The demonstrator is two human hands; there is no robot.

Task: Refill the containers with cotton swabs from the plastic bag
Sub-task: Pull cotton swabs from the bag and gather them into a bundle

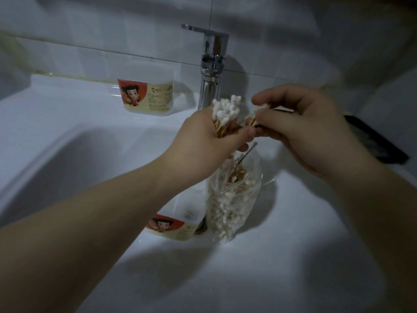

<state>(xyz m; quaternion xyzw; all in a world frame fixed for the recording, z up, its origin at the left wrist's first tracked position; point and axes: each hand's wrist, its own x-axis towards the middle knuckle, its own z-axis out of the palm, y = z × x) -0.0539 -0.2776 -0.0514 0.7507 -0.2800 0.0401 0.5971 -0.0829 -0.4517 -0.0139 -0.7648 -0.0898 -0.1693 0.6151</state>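
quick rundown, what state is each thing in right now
faucet: no water running
left hand: grips swab bundle, tips up
right hand: pinches few swabs
plastic bag: open, standing, part full
far container: upright beside faucet
near container: upright, partly hidden

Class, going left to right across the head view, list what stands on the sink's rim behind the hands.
Far container → faucet → dark flat object.
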